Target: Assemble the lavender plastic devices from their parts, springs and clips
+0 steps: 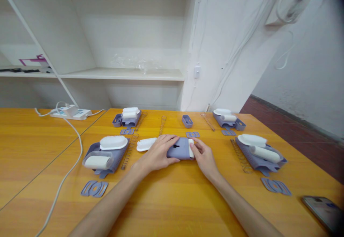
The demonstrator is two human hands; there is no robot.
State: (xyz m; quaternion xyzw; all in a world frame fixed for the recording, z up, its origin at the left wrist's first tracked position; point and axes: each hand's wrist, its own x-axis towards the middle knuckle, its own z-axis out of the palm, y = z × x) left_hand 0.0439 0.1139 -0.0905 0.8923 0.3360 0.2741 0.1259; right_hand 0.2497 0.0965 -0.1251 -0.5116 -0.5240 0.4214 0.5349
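Note:
A lavender plastic case point(180, 148) with a small black mark lies on the orange table point(172, 201) in the middle. My left hand point(158, 154) wraps round its left end, fingers curled over the top. My right hand point(203, 155) grips its right end, fingertips pressing a white part point(191, 148) at that edge. A white oval brush piece point(145, 144) lies just left of my left hand.
Similar lavender sets with white rollers sit at left point(103, 156), right point(259, 154), far left point(128, 117) and far right point(228, 119). Metal springs point(129, 151), flat lavender pads point(94, 188), a small tray point(187, 121), a power strip point(70, 112) with cable and a phone point(324, 212) also lie here.

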